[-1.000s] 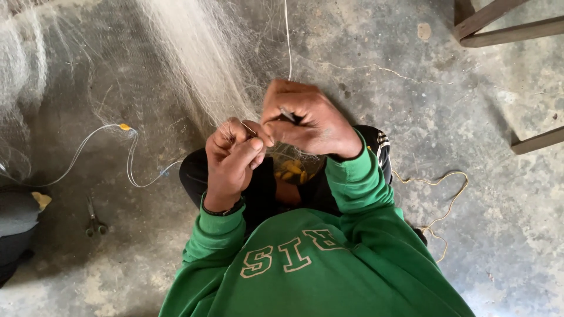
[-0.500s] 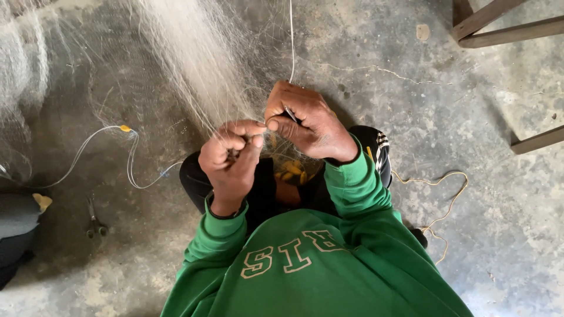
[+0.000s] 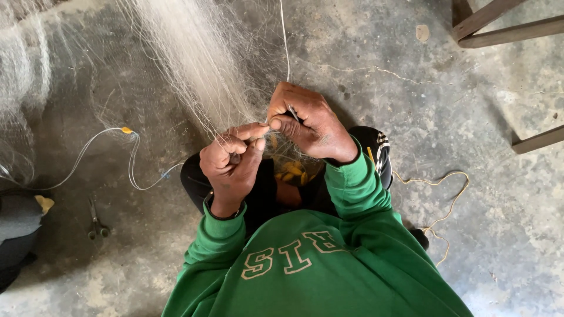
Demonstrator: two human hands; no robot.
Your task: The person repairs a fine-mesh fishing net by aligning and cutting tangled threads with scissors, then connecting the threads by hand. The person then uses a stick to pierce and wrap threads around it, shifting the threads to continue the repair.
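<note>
Both hands sit mid-frame, close together w/ fingertips nearly touching. Our left hand [image 3: 230, 167] is curled, thumb and forefinger pinched narrow on strands of the fine white net [image 3: 194, 64], which fans up toward the upper left of the frame. Our right hand [image 3: 308, 126] is closed on a thin dark tool [image 3: 292, 113], prob. a netting needle, w/ a taut white line [image 3: 284, 41] running straight up to the top edge. Vs. a sec ago, the left hand sits lower and tighter against the right, so the gap has closed; we judge a knot is being drawn snug. Scissors [image 3: 97, 223] lie lower left, apart; yellow cord [image 3: 446, 199] at right, unmoved.
</note>
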